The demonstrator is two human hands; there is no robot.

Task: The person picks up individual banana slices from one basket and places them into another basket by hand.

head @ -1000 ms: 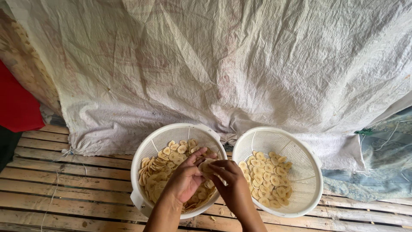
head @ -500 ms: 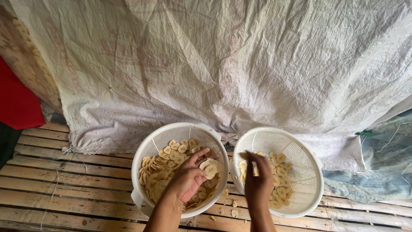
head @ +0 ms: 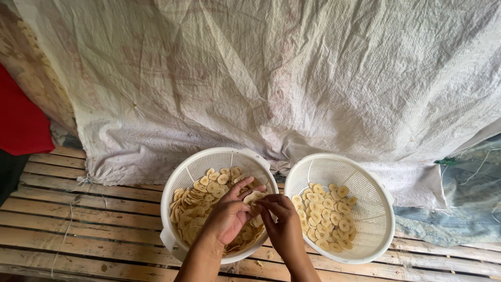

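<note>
Woven white sacking (head: 292, 78) hangs behind a slatted wooden platform (head: 78, 224) carrying two white perforated baskets. My left hand (head: 227, 219) cups a small stack of banana slices (head: 253, 197) over the left basket (head: 180, 180). My right hand (head: 282, 222) fingers (head: 269, 202) pinch one slice off that stack. Slices appear thin, light, slightly tacky and breakable; grip by opposite edges. Sorted slices lie in the right basket (head: 365, 172).
</note>
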